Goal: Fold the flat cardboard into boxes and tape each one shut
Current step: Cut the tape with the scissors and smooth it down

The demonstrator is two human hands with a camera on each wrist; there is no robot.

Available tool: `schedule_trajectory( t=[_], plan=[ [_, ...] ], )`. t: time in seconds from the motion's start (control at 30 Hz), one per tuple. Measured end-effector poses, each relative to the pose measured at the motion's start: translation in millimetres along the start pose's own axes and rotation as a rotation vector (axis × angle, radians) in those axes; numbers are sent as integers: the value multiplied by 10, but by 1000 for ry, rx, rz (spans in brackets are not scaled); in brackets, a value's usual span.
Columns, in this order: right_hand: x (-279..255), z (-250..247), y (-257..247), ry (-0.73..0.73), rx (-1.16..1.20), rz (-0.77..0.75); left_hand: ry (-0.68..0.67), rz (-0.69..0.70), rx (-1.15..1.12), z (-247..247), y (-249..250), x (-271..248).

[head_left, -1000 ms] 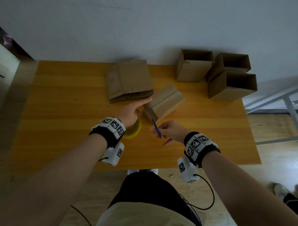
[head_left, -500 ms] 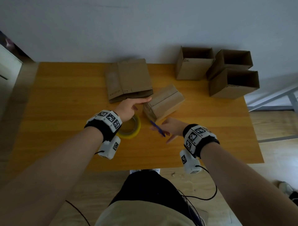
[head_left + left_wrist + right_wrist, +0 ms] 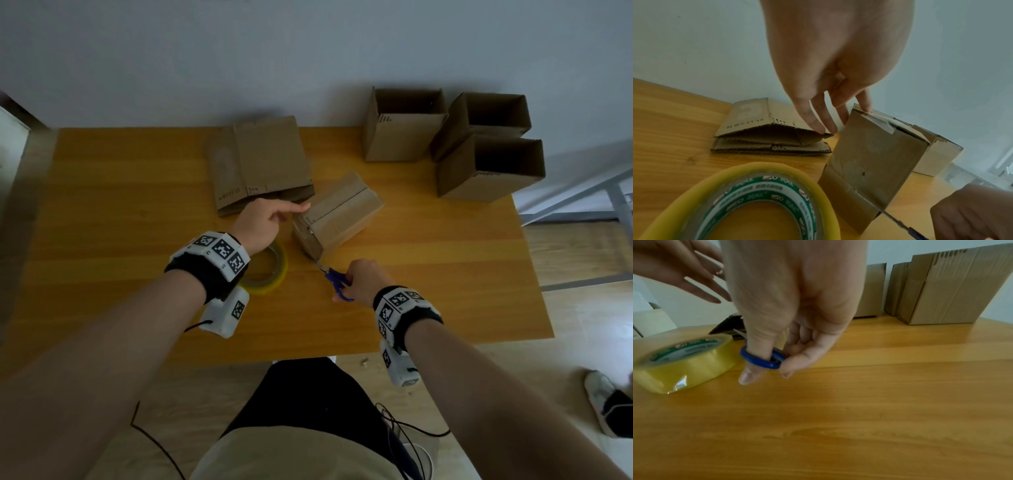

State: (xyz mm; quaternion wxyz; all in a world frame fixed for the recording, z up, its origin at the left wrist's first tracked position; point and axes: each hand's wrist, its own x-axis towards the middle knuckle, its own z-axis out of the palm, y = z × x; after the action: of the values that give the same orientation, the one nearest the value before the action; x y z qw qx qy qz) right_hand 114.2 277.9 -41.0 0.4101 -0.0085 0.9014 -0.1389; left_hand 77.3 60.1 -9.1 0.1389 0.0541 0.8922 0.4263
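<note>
**Scissors down at the box's near edge, tape about to be cut**

We had dropped our right hand lower and brought the scissors in, so the blade tips sat right at the bottom near corner of the box — half a second earlier they were still out in the open beside it. Thumb was through the blue loop, fingers curled round the other, so that hand held the scissors snugly; how far the blades were parted, we could not tell. Our left hand had stayed stretched out, fingers straight, one fingertip touching the box's top corner to steady it. The box lay on its side in the middle of the table, tape already running along its seam. The tape roll lay flat just beside it, under our left wrist. We judged the strip was ready to be snipped free, which would finish this box. Flat cardboard waited behind, three open boxes at the far right
</note>
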Motion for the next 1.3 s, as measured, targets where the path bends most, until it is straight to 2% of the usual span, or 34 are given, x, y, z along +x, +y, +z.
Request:
schedule_trajectory(
  t=[0.17, 0.3, 0.5, 0.67, 1.0, 1.2, 1.3],
  plan=[
    [88, 106, -7, 35, -31, 48, 49, 26, -10, 57, 32, -45],
    [153, 170, -33, 106, -84, 6, 119, 56, 38, 159, 128, -112],
    [207, 231, -52, 180, -67, -26, 40, -70, 103, 283, 216, -89],
    [196, 219, -54, 210, -66, -60, 95, -118, 148, 340, 199, -55],
    [233, 241, -56, 185, -10, -142, -34, -49, 105, 84, 137, 19],
    [193, 257, -42, 186, 39, -136, -126, -33, 70, 48, 134, 31],
    [100, 245, -42, 254, 74, -163, -96, -49, 8, 70, 135, -18]
  ],
)
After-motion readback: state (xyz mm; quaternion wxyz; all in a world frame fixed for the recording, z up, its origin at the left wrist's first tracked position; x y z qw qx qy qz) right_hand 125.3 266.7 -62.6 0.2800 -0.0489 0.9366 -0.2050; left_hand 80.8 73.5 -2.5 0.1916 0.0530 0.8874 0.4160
